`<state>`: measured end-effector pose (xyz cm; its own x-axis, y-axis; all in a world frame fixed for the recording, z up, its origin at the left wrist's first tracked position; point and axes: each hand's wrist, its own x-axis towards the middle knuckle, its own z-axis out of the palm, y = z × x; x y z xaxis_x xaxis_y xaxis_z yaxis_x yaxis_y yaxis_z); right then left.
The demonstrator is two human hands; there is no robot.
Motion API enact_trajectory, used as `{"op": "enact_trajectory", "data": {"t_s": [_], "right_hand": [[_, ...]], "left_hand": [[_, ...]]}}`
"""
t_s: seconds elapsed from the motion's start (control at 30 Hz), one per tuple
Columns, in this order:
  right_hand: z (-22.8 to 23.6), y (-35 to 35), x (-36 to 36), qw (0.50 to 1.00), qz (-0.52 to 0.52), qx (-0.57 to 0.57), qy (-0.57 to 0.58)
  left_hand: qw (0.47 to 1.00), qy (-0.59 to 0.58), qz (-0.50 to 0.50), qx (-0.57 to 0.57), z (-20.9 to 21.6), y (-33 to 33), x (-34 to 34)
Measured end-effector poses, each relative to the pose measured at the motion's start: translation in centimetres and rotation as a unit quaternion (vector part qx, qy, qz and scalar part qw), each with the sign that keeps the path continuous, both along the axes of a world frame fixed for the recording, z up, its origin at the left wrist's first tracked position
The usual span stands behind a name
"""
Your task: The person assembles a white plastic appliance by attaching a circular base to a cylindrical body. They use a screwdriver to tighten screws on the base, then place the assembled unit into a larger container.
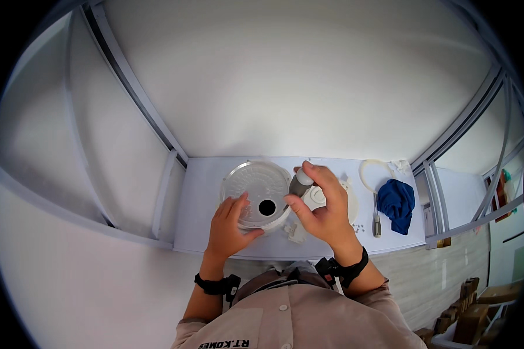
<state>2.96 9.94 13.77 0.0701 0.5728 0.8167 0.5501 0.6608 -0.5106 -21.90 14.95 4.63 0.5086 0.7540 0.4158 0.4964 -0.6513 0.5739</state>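
A round, silvery-white drum-shaped part (pixel 236 181) lies on the white table, with a ribbed face and a dark round hole (pixel 266 207) near its front right. My left hand (pixel 227 224) is on its front left, fingers over the face and thumb against the near rim. Between the thumb and fingers of my right hand (pixel 329 212) is a screwdriver (pixel 300 182) with a grey handle. It stands tilted at the drum's right edge; its tip is too small to make out. Behind my right hand sits a white round part (pixel 315 198), partly hidden.
A white plastic piece (pixel 296 232) lies right of the drum, near the table's front. Farther right are several small screws (pixel 360 228), a second screwdriver (pixel 377 227), a pale ring (pixel 364 170) and a blue cloth (pixel 397 203). Frame posts (pixel 157 134) and a white wall surround the table (pixel 198 232).
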Motion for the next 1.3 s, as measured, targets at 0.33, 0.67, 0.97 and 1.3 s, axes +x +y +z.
{"op": "enact_trajectory", "data": {"t_s": [0.33,0.67,0.97,1.3], "right_hand": [[0.3,-0.2,0.2,0.999,-0.014,-0.042,0.014],[1.7,-0.5,-0.3,1.000,0.002,0.021,0.013],[0.3,-0.5,0.4,1.000,-0.023,0.003,0.016],[1.4,-0.8,0.4,0.998,0.061,-0.022,0.022]], "left_hand": [[1.000,0.000,-0.007,0.029,-0.6,-0.1,-0.3],[0.999,0.003,-0.011,0.050,-0.6,-0.2,-0.2],[0.997,-0.025,-0.004,0.075,0.2,-1.0,6.3],[0.992,-0.002,0.036,0.118,-1.0,-1.2,8.1]]}}
